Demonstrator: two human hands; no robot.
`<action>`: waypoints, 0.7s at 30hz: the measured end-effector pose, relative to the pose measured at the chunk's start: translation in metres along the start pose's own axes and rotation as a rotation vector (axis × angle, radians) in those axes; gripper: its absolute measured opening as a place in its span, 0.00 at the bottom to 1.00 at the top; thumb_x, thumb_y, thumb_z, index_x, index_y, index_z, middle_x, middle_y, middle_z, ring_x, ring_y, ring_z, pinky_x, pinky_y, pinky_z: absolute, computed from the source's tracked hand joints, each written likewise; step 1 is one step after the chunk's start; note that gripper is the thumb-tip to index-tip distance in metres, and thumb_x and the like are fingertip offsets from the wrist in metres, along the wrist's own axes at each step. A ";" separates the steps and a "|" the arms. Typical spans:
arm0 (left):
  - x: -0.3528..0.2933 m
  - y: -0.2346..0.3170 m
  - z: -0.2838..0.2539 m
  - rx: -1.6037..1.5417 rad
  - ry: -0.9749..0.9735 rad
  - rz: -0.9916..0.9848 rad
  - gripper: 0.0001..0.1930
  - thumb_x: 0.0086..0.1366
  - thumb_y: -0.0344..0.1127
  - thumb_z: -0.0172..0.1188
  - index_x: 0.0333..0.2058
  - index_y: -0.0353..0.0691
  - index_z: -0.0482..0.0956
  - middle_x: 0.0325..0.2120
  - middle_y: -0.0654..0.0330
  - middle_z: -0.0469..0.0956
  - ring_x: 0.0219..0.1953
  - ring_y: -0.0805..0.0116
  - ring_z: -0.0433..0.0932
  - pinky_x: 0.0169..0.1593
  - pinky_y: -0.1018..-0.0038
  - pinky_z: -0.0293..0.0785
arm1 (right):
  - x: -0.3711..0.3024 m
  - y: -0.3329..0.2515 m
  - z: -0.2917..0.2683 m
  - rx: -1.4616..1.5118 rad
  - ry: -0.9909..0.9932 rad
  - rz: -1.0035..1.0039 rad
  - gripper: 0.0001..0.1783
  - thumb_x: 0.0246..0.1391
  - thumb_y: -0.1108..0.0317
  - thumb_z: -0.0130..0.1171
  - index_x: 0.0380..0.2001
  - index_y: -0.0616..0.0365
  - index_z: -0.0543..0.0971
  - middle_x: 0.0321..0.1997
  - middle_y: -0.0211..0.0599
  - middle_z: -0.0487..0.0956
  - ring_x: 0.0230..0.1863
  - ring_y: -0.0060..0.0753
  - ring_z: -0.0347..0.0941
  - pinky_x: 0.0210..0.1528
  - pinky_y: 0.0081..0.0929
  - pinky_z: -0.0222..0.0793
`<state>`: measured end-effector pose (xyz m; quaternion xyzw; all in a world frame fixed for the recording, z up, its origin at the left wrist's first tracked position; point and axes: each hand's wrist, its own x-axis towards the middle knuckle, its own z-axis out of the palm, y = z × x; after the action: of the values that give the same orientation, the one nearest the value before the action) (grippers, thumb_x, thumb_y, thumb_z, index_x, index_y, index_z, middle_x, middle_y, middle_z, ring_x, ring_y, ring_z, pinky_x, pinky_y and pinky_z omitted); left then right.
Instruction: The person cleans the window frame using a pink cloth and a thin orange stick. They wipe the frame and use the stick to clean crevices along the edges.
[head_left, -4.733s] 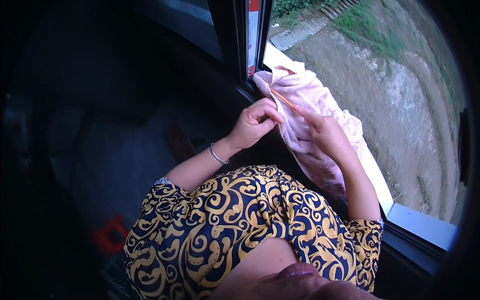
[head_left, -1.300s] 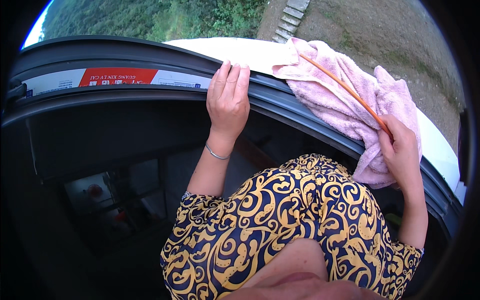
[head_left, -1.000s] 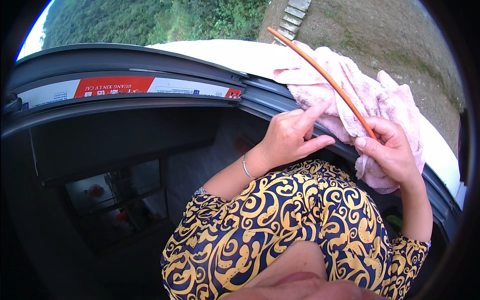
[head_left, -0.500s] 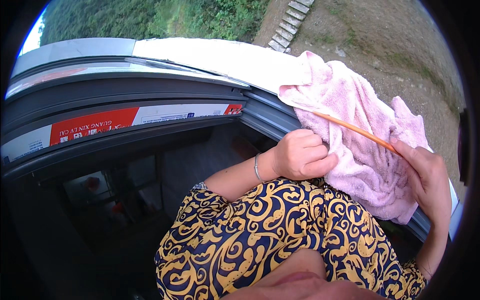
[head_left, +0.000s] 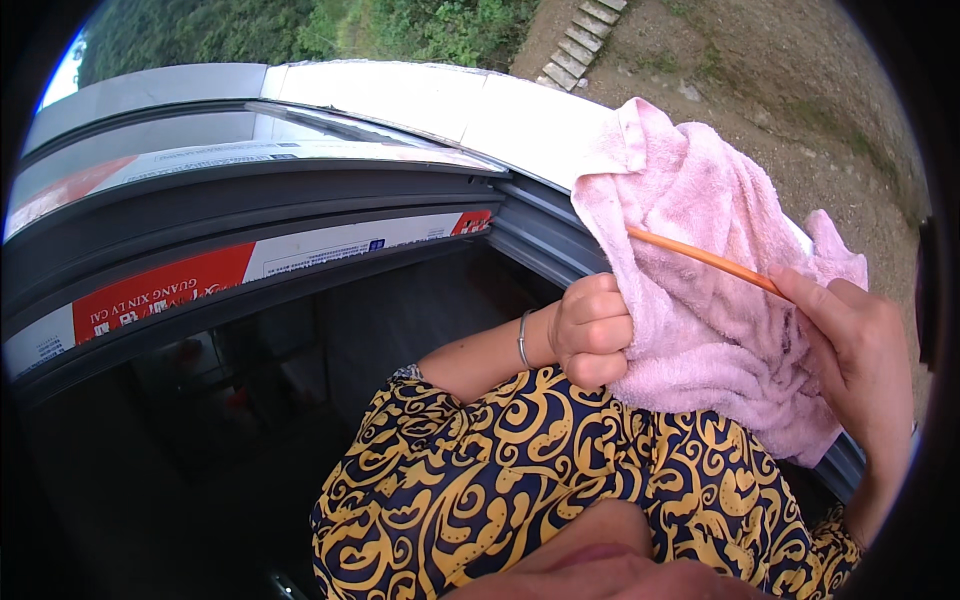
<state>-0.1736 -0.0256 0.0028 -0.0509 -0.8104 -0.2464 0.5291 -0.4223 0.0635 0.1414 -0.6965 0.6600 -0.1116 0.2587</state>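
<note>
A pink terry towel (head_left: 715, 210) is draped over the window frame to my right, its folds hanging loosely. My left hand (head_left: 592, 330), with a silver bangle at the wrist, is curled into a fist at the towel's left edge and grips the cloth there. My right hand (head_left: 850, 340) pinches one end of a slim orange stick (head_left: 705, 258), which looks like a chopstick. Lying slantwise across the towel, the stick points up and left. The other fingers of the right hand are partly hidden behind the palm, against the towel.
Grey metal window tracks (head_left: 545, 232) run behind and under the towel. A window sash (head_left: 250, 205) with a red and white film strip spans the left. Beyond the white ledge (head_left: 400, 95) lie bushes, bare soil and stone steps (head_left: 585, 42) far below.
My left fist has drawn slightly left and down, with the towel's edge now beside it. The view has shifted a little. The stick stays in my right hand at nearly the same slant.
</note>
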 end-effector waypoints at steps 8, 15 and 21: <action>0.024 0.007 0.000 0.358 -0.223 -0.181 0.18 0.49 0.31 0.60 0.42 0.42 0.74 0.38 0.56 0.68 0.36 0.61 0.71 0.35 0.70 0.72 | 0.031 -0.050 0.013 -0.278 -0.017 -0.110 0.29 0.42 0.77 0.55 0.53 0.53 0.74 0.20 0.39 0.69 0.20 0.40 0.69 0.23 0.34 0.65; 0.022 0.005 0.006 0.320 -0.118 -0.171 0.15 0.50 0.32 0.62 0.39 0.41 0.75 0.42 0.54 0.71 0.42 0.58 0.73 0.38 0.67 0.71 | 0.064 -0.058 0.014 -0.194 -0.063 -0.286 0.26 0.43 0.75 0.54 0.50 0.61 0.72 0.21 0.41 0.74 0.24 0.41 0.74 0.26 0.34 0.68; 0.026 0.014 0.006 0.406 -0.193 -0.185 0.19 0.44 0.29 0.68 0.39 0.44 0.76 0.41 0.56 0.73 0.36 0.63 0.73 0.35 0.72 0.72 | 0.026 -0.047 -0.009 -0.261 -0.177 -0.099 0.22 0.44 0.77 0.52 0.47 0.58 0.76 0.21 0.45 0.75 0.24 0.46 0.73 0.28 0.40 0.67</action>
<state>-0.1852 -0.0154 0.0285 0.1075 -0.8914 -0.1197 0.4238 -0.3835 0.0359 0.1684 -0.7631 0.6081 0.0242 0.2175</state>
